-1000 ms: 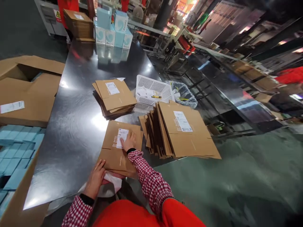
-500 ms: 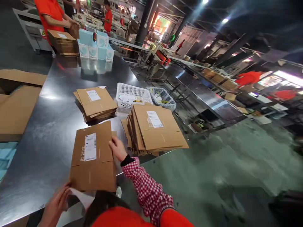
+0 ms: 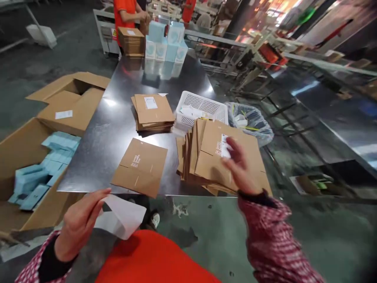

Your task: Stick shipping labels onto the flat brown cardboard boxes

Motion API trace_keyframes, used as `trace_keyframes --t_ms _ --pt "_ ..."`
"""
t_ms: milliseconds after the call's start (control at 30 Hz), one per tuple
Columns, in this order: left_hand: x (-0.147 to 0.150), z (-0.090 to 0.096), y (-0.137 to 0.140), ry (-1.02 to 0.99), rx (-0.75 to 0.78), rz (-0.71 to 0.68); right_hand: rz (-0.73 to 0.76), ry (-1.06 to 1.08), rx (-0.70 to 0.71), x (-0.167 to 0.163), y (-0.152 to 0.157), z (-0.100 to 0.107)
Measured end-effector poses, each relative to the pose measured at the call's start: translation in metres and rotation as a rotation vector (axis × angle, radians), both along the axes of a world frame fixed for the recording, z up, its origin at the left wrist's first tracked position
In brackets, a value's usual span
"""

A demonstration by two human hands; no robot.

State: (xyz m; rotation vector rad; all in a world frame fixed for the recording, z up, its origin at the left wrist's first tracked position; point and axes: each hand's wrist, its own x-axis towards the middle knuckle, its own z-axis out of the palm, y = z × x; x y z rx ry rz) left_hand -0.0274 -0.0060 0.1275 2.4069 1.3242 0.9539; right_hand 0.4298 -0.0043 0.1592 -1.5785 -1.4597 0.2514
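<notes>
just changed: labelled ctn no longer in hands; front ctn [image 3: 141, 167] lies flat on table [image 3: 97, 157], printed txt up, no label seen on it.
means for work: prob. one labelled ctn passed to r pile [image 3: 203, 161], next blank one bared; labelling of front ctn looks not yet done.
l hand [image 3: 81, 222]: pinching white sheet [image 3: 126, 218] btwn thumb & fingers, sheet curled, just off table's near edge.
r hand [image 3: 240, 167]: empty afaics, fingers spread wide over r pile, partly covering top label [image 3: 224, 140]; blurred, can't tell if touching.
vs 0.5 s ago: both hands were at labelled ctn, tilted up over near edge; now hands well apart, r hand gone right, l hand w/ sheet still, sheet more in view.
front ctn spot: nr table's near edge, btwn l hand & r pile, apart from both.
back pile [image 3: 156, 110]: flat ctns, label on top, beyond front ctn.
basket [image 3: 206, 101]: white, papers inside, just behind r pile; lined bin [image 3: 263, 131] beside it.
big box [image 3: 84, 110]: l of table, blue pkts [image 3: 55, 161] inside.
</notes>
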Motion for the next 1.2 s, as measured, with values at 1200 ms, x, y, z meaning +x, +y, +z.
trace_keyframes --t_ms 1200 --pt "-0.032 -0.173 0.093 0.28 -0.474 -0.2 -0.079 0.512 -0.435 -0.177 0.137 -0.191"
